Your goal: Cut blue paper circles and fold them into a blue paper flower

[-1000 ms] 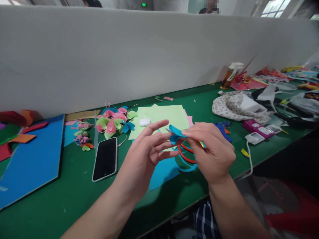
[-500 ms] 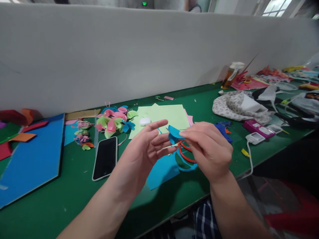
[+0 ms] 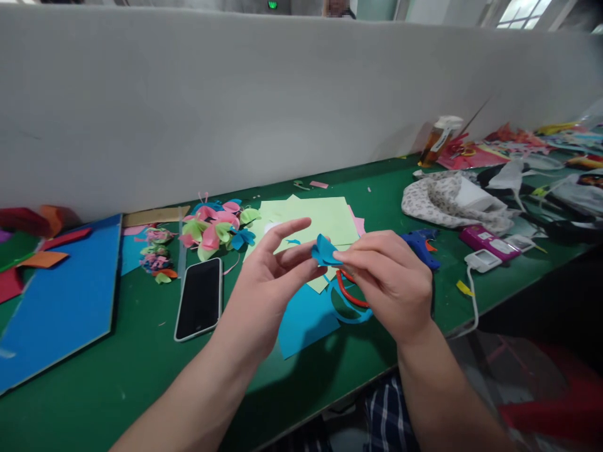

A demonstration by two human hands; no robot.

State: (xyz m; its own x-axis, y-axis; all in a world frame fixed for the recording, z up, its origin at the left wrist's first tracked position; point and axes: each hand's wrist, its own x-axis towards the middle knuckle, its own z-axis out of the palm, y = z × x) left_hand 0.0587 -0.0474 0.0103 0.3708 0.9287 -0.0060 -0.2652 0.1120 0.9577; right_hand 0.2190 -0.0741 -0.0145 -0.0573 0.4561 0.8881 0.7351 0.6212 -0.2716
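Between my hands is a small folded piece of blue paper (image 3: 324, 252) with curved, petal-like lobes. My right hand (image 3: 394, 279) pinches its right edge between thumb and fingers. The thumb and a fingertip of my left hand (image 3: 264, 282) close on the left edge, while the index finger stretches out above. Below the hands lie a blue paper sheet (image 3: 306, 323), a cut blue paper ring (image 3: 353, 318) and a red loop-shaped handle (image 3: 352, 296), partly hidden by my right hand. Behind them are pale green paper sheets (image 3: 325, 213).
Paper butterflies (image 3: 217, 226) in several colours sit left of the green sheets, near a phone (image 3: 200, 298). A blue board (image 3: 70, 301) lies far left. To the right are a blue glue gun (image 3: 421, 248), a patterned cloth bag (image 3: 436, 201) and a jar (image 3: 440, 141).
My left hand has turned and brought its thumb onto the blue paper piece; before, its fingers were spread beside it. My right hand shifted slightly left, still pinching the piece.
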